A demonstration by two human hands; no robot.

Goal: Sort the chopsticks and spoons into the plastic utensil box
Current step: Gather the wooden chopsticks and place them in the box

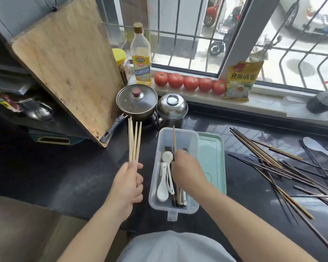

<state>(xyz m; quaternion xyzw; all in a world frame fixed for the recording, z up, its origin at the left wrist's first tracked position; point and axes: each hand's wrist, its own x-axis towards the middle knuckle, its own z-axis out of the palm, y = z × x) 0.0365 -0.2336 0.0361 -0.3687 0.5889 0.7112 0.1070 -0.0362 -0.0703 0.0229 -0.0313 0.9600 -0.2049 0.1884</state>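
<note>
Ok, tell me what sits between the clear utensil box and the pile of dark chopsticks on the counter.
In the head view, a green lid lies flat between the box and the dark chopsticks, right beside the box.

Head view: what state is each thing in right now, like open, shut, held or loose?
Box: open, spoons and dark chopsticks inside.
Lid: off, lying beside the box.
Left hand: grips light chopsticks, upright.
Right hand: over the box, holds one chopstick.
Loose chopsticks: scattered on the counter.
Pot: lid on.
Bottle: capped, upright.
</note>
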